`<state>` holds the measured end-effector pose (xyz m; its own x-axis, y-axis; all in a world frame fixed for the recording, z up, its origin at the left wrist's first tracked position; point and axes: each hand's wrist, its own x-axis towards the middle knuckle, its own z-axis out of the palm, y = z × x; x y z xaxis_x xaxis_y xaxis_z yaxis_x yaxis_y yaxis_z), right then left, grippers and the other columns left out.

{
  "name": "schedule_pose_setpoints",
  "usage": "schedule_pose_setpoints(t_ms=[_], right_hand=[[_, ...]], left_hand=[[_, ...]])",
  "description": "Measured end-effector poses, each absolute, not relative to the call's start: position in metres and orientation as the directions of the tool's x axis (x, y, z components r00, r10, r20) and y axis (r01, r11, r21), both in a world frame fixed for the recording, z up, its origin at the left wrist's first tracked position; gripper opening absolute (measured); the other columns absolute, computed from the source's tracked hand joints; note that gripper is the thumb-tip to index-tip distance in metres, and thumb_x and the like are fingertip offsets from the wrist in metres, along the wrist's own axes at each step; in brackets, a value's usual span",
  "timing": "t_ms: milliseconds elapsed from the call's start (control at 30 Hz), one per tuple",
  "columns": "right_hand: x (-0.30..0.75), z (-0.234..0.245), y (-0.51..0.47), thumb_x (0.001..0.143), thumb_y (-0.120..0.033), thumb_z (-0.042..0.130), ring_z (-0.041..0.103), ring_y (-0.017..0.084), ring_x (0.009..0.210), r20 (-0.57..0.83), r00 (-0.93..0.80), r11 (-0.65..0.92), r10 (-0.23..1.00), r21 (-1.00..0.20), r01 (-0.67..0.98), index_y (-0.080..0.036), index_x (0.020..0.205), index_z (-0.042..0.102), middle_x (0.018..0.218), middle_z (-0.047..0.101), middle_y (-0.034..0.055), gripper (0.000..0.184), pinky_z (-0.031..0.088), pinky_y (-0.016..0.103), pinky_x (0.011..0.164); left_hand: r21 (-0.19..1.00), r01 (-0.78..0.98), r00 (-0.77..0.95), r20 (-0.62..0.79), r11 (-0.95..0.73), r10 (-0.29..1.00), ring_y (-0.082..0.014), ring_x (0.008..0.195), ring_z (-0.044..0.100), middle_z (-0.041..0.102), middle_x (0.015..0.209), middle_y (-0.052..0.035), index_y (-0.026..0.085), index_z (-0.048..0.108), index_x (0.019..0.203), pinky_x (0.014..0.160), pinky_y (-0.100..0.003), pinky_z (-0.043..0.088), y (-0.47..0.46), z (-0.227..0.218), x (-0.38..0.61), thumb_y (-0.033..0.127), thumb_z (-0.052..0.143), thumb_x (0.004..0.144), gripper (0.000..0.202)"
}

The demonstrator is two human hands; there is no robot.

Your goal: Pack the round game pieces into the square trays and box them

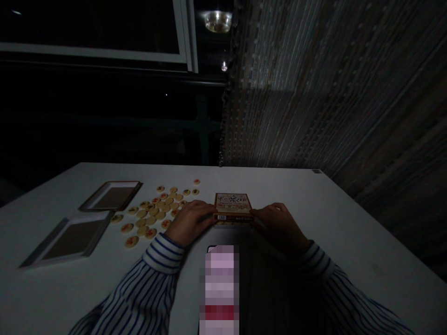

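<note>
A small square box with a printed beige lid and a red side band rests on the white table in front of me. My left hand grips its left edge with curled fingers. My right hand holds its right edge the same way. Both sleeves are striped white and blue. Several round cream game pieces with red or dark marks lie scattered just left of my left hand.
Two shallow open box halves lie at the left, one nearer and one farther. A phone lies between my forearms. A bamboo blind hangs behind the table; the room is dim.
</note>
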<state>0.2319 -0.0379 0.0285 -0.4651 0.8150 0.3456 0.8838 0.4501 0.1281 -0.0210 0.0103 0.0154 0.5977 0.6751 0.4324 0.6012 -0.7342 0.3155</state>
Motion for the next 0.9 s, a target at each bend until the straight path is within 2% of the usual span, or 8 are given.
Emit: schedule_pose_setpoints(t_ms=[333,467,900], right_hand=[[0.2332,0.0229,-0.0371,0.079,-0.028,0.046,0.055,0.016,0.075,0.341,-0.48,0.457,0.808,0.152,0.876,-0.018,0.099,0.054,0.077,0.064,0.0038,0.024,0.028,0.031,0.073],[0.2325,0.0243,-0.0378,0.079,-0.026,0.046,0.055,0.016,0.076,0.293,-0.474,0.449,0.83,0.152,0.881,-0.017,0.1,0.053,0.079,0.063,0.0048,0.024,0.027,0.032,0.074],[0.2301,0.0249,-0.0386,0.079,-0.022,0.045,0.054,0.016,0.071,0.276,-0.482,0.446,0.832,0.185,0.876,-0.018,0.096,0.055,0.073,0.063,0.0038,0.02,0.028,0.031,0.069]], left_hand=[[0.342,0.599,0.582,0.435,-0.724,0.687,-0.0179,0.088,0.052,0.062,0.092,-0.003,0.023,0.056,0.099,0.078,-0.038,0.041,0.0089,0.0112,-0.02,0.028,0.053,0.075,0.025],[0.331,0.608,0.593,0.415,-0.722,0.69,-0.0189,0.09,0.052,0.062,0.095,-0.0033,0.023,0.056,0.099,0.079,-0.039,0.04,0.0081,0.0096,-0.0204,0.029,0.052,0.075,0.025],[0.319,0.612,0.594,0.419,-0.724,0.687,-0.0171,0.09,0.052,0.062,0.096,-0.0033,0.021,0.057,0.099,0.081,-0.037,0.04,0.0068,0.0067,-0.0205,0.028,0.051,0.076,0.024]])
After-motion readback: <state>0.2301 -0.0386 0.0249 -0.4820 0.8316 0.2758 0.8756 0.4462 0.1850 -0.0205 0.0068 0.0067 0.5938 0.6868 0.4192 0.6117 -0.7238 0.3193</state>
